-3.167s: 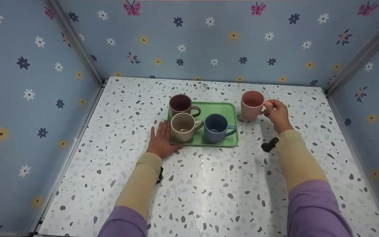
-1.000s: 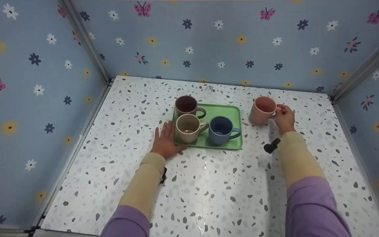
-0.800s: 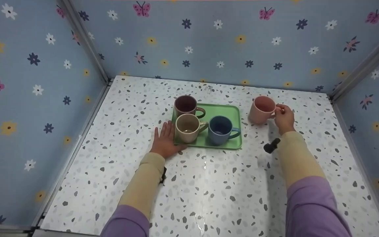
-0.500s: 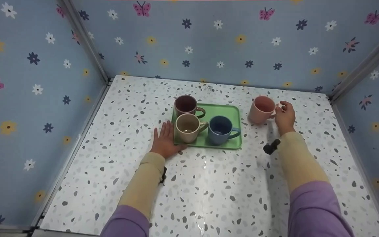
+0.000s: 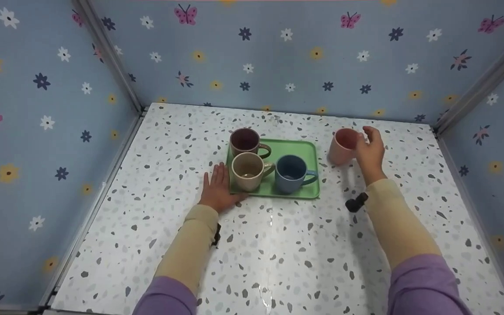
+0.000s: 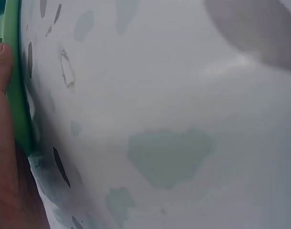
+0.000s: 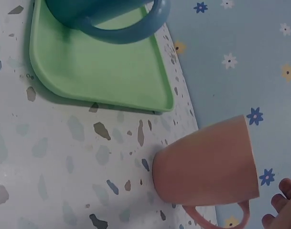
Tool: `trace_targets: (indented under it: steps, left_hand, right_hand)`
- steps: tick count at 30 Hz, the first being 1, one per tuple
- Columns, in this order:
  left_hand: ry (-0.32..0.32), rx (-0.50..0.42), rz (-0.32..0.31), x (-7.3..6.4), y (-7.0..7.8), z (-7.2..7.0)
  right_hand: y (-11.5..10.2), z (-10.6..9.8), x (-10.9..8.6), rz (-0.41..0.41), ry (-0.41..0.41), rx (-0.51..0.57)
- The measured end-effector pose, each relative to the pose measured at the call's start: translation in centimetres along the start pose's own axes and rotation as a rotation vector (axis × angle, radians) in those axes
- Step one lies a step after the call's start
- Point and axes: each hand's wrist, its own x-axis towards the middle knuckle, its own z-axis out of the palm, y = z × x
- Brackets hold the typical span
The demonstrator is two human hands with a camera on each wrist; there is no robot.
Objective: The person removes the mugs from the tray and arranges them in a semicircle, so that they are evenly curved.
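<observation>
My left hand lies with fingers spread along the left front corner of a green tray, its thumb at the front rim. Three mugs stand upright on the tray: a brown mug at the back left, a beige mug in front of it, and a blue mug toward the right front. Right of the tray, a pink mug stands on the table. Beside its handle is my right hand, thumb and fingers parted; in the right wrist view the fingertips show clear of the handle.
The white speckled table is enclosed by a flowered blue back wall and side panels. Behind the blue mug, a bare green part of the tray shows. A black wrist device sits inside my right wrist.
My right hand pinched the pink mug's handle earlier; its fingers have since opened and let go. The pink mug stands slightly farther from the tray than at first. My left hand stays put.
</observation>
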Motion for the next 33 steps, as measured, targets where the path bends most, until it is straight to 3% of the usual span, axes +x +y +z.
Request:
trace_targets:
  steps: [6, 13, 20, 27, 33]
  left_hand:
    - [0.001, -0.018, 0.020, 0.4, -0.4, 0.3]
    - [-0.014, -0.069, 0.030, 1.3, -1.8, 1.2]
    - [0.016, -0.108, 0.026, 1.4, -0.7, 0.4]
    - [0.017, -0.034, 0.033, 1.3, -0.2, 0.1]
    - [0.009, -0.087, 0.015, 1.1, -0.2, 0.1]
  right_hand:
    - [-0.6, 1.0, -1.9, -0.130, -0.004, 0.010]
    - [0.0, 2.0, -3.8, -0.192, -0.054, 0.035]
    - [1.3, 2.8, -5.5, -0.307, -0.098, 0.130]
    - [2.3, 4.1, -7.1, -0.277, -0.242, 0.170]
    - [1.0, 4.3, -9.7, -0.318, -0.388, 0.133]
